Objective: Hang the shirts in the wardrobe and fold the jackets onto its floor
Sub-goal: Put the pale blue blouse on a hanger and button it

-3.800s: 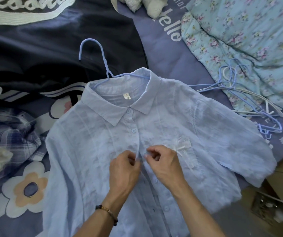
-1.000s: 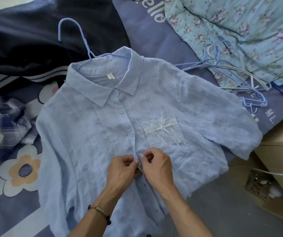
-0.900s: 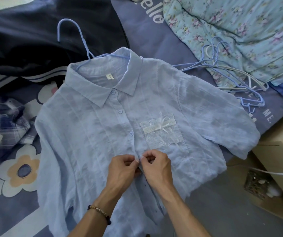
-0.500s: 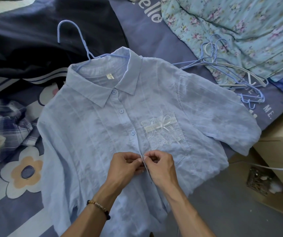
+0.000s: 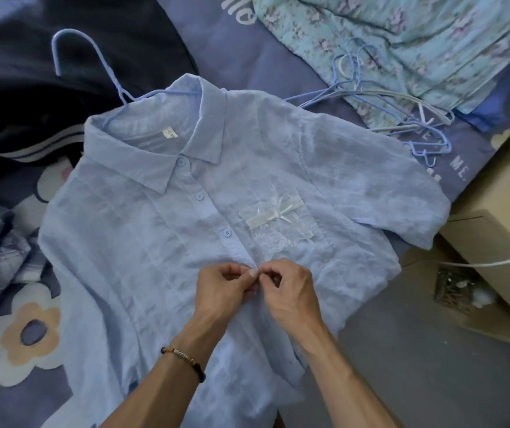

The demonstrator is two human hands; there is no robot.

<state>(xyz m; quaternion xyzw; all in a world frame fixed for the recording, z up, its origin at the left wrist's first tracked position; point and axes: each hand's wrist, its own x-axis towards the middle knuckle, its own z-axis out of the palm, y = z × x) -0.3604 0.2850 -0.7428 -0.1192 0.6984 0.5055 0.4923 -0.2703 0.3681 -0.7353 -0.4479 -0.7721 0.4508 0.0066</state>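
I am pinching the button placket of the light blue shirt (image 5: pixel 161 230) with both hands, my left hand (image 5: pixel 222 291) and right hand (image 5: pixel 290 291) meeting fingertip to fingertip. The shirt is lying flat on the bed beneath my grip, a blue hanger (image 5: pixel 93 57) sitting in its collar beyond my hands. 3 buttons above my fingers are looking fastened. Spare hangers (image 5: pixel 380 97) are lying far right of my grip.

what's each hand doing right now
left hand: pinching the shirt placket
right hand: pinching the placket too
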